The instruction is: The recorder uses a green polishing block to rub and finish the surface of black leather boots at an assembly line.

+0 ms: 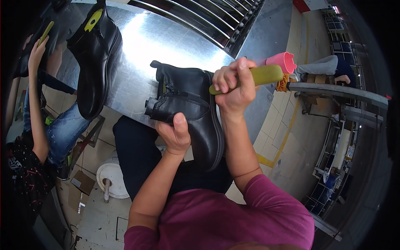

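A black leather ankle boot with a side zip and pull loop lies on its side, its toe over my lap. My left hand grips it at the near edge, thumb on top and the fingers hidden under it. In my right hand is a flat olive-green bar with rounded ends. One end of the bar meets the boot along the sole edge. Another black boot, with a yellow-green piece in its opening, lies on the steel table farther left.
Metal rollers run beyond the table. A pink cup-like container is just right of my right hand, by a curved grey rail. On the left, a co-worker's hand holds a similar green bar. A white round lid sits below.
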`<state>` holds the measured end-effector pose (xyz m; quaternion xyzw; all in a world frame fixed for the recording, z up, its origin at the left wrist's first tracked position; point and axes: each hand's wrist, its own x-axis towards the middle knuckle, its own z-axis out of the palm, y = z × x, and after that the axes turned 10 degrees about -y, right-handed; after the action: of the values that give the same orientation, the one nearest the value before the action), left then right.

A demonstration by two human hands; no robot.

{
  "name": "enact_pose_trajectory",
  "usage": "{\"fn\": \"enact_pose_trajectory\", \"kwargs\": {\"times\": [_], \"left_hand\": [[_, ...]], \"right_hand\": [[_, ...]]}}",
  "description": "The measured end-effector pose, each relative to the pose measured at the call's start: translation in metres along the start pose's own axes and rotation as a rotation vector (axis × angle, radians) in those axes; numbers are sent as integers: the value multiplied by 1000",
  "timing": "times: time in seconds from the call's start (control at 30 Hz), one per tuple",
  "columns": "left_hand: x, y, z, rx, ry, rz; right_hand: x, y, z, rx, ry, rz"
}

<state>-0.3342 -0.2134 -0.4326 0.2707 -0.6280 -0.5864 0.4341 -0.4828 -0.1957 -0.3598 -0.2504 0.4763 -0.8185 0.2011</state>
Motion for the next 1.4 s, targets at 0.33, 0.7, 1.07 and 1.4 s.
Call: {"fn": "enact_pose_trajectory", "kwargs": {"times": [0.33,0.7,1.07,1.4], "left_hand": [[-1,-3,2,-30,-15,2],[3,6,12,-141,-22,-67],[0,3,12,-134,-26,-53],[0,0,12,-63,-13,-15]], "right_hand": [[-26,-1,-20,143,-96,6],[-18,-6,-9,125,-95,85],[-41,-13,-16,122,-136,157],[-52,-27,-13,143,-121,299]]}}
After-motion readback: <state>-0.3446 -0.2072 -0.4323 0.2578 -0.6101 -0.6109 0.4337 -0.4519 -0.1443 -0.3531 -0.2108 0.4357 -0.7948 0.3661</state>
